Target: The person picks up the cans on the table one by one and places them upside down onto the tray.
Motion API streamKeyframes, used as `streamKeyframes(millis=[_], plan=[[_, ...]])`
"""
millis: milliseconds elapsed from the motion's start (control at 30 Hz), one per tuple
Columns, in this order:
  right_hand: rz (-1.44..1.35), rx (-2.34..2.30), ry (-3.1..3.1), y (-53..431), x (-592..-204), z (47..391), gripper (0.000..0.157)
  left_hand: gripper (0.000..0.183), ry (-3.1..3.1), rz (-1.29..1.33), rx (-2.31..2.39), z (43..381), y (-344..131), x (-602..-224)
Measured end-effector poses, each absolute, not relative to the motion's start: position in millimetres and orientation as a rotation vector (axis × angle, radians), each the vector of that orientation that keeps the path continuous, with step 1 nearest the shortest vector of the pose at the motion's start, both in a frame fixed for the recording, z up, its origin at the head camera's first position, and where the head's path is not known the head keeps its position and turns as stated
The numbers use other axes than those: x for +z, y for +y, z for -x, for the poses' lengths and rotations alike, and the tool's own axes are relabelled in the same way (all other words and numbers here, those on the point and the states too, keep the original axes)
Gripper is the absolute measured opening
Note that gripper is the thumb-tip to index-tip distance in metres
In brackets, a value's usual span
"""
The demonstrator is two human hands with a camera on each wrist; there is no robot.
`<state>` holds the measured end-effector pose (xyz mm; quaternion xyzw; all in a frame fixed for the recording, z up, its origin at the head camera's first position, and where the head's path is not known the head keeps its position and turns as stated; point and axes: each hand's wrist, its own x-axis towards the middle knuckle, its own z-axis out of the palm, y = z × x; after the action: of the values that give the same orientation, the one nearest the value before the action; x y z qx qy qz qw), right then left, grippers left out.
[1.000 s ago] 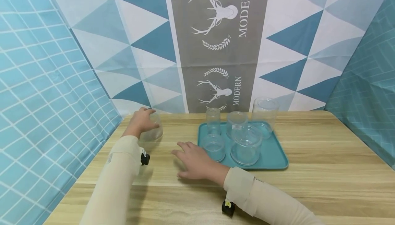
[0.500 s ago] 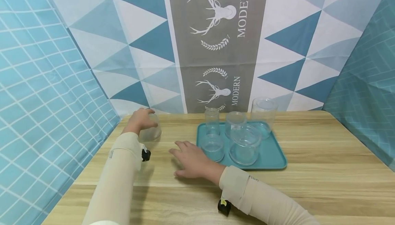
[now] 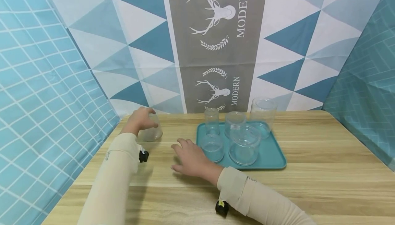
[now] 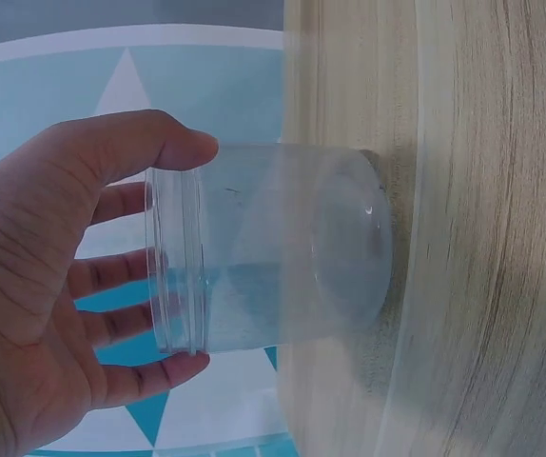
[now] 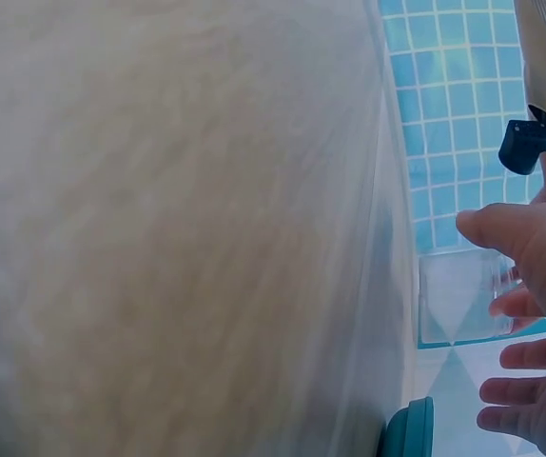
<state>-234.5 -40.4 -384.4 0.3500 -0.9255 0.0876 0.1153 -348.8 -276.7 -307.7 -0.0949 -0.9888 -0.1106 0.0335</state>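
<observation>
My left hand (image 3: pixel 142 119) is at the back left of the table, gripping a clear jar (image 3: pixel 154 132) by its ridged rim. In the left wrist view the thumb lies on one side of the rim and the fingers curl round the other; the base of the clear jar (image 4: pixel 254 248) is close to the wood. My right hand (image 3: pixel 192 160) holds nothing and hovers low over the table, fingers spread, just left of the teal tray (image 3: pixel 274 160). The right wrist view shows its fingers (image 5: pixel 516 390) apart, with the left hand's jar beyond.
Several clear jars of different sizes stand on the tray: a slim one (image 3: pixel 212 122), a low one (image 3: pixel 213 151), a wide one (image 3: pixel 244 149) and a tall one (image 3: pixel 264 113) at the back. Patterned cloth (image 3: pixel 142 46) hangs behind the wooden table (image 3: pixel 324 170).
The right hand has risen slightly and its fingers point a little farther back. The left hand keeps its grip on the jar, nearly in place. The head view has shifted slightly.
</observation>
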Motion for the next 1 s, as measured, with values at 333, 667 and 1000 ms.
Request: streamKeyframes(millis=[333, 667, 1000], plan=[[-0.95, 0.389, -2.672, -43.4, -383.0, 232.5, 0.058, 0.06, -3.057, 0.362, -0.285, 340.4, -270.6, -298.8], [-0.811, 0.838, -2.655, -45.9, -383.7, 232.5, 0.056, 0.06, -3.075, 0.425, -0.241, 334.1, -266.7, -291.7], [-0.722, 1.114, -2.592, -47.9, -389.7, 236.0, 0.053, 0.06, -3.056, 0.501, -0.252, 325.9, -264.6, -286.6]])
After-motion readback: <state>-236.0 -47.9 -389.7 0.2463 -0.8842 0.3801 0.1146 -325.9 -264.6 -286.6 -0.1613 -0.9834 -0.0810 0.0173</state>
